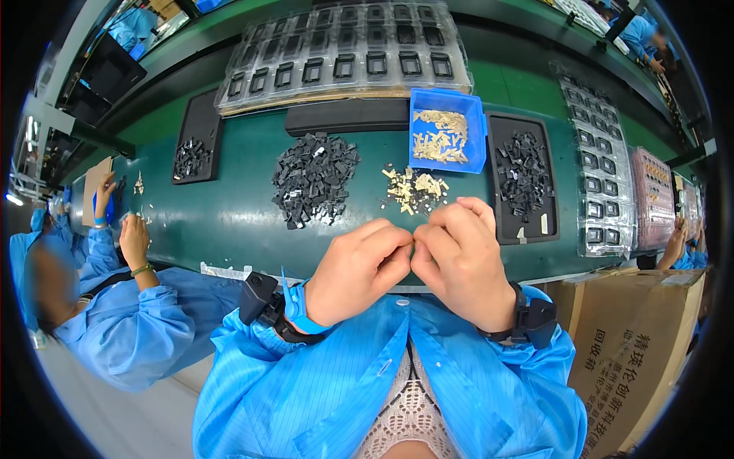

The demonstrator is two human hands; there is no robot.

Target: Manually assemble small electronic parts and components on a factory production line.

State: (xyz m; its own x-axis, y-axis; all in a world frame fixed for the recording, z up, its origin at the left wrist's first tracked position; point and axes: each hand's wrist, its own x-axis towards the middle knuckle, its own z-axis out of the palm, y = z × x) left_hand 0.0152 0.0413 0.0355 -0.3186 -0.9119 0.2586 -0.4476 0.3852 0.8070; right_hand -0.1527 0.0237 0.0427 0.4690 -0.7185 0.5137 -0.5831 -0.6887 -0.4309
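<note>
Head: left hand point(358, 264) and right hand point(465, 264) have fingers point(394, 239) pinched — anything held is unclear.

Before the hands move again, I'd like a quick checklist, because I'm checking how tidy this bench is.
1. Left hand and right hand close together, fingers curled in: ok.
2. Small piece clearly visible between the fingertips: cannot tell; the fingers hide what they may hold.
3. Blue bin holding pale pieces: ok.
4. All pale pieces inside the bin: not ok; a loose pale pile lies in front of it.
5. Large black pile apart from the pale pile: ok; green bench shows between them.
6. Right-side black tray free of pale strips: not ok; some lie at its near end.
</note>
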